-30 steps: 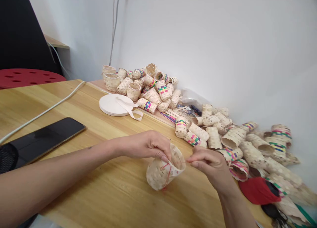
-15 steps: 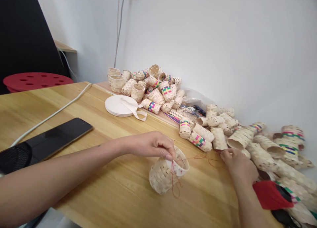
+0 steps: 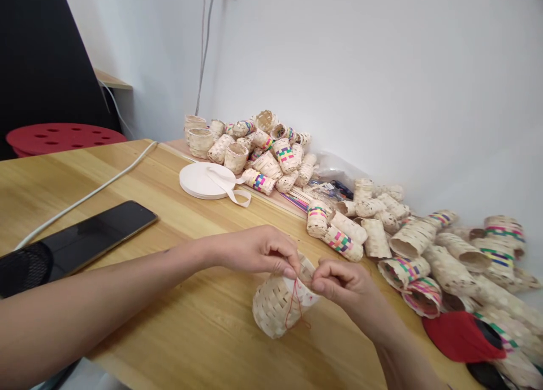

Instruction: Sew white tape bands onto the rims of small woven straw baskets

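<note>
Over the table (image 3: 203,339), the left hand (image 3: 267,251) pinched the basket (image 3: 271,311) by its rim. The right hand (image 3: 350,285) had returned, fingers closed on something indiscernible, so both could work the thread (image 3: 295,287).

white wall (image 3: 360,68) | light-wood table (image 3: 186,333) | red stool (image 3: 63,137), holed seat | black slanted panel (image 3: 38,51) at left

A small, pale woven basket (image 3: 274,308) is tilted low over the tabletop (image 3: 203,336), mouth facing up and right. Red thread (image 3: 296,288) dangles in loops from its white rim (image 3: 306,297).
</note>
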{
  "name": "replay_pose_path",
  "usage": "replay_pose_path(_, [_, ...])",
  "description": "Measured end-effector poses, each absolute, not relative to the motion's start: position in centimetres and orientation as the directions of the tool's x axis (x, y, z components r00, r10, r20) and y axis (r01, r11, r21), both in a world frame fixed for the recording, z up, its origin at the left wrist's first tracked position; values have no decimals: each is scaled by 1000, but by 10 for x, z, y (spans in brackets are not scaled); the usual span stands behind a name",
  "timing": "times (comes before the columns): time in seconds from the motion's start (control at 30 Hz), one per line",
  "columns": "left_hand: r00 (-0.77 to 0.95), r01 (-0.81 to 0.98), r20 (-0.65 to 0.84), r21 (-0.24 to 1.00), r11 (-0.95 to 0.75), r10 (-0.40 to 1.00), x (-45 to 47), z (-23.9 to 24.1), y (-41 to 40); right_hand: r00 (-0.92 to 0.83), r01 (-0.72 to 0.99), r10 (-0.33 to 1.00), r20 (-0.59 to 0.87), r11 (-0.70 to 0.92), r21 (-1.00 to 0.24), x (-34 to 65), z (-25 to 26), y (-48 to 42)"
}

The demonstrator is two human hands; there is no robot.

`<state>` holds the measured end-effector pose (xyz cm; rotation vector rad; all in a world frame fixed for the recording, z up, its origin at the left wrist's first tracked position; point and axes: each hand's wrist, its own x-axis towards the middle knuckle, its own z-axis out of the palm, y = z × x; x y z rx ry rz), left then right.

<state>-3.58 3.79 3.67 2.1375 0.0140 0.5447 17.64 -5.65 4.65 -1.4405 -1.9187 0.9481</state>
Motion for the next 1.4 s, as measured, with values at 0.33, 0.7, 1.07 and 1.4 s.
replay_pose_path(0.33, [907, -177, 360, 800, -574, 221, -36, 35, 38, 418, 908, 856, 305, -403, -113, 270, 37, -29])
replay_pose_path(0.7, [872, -117, 400, 731, -672, 283, -36, 39, 36, 450, 887, 845, 289, -460, -38, 280, 34, -28])
replay_pose_path(1.07, [783, -7, 510, 580, -815, 357, -33, 33, 35, -282, 811, 930, 238, 363, -460, 181, 47, -55])
replay_pose_path(1.4, [807, -46, 450, 694, -719, 382, -35, 29, 45, -419, 705, 867, 271, 498, -504, 182, 49, -51])
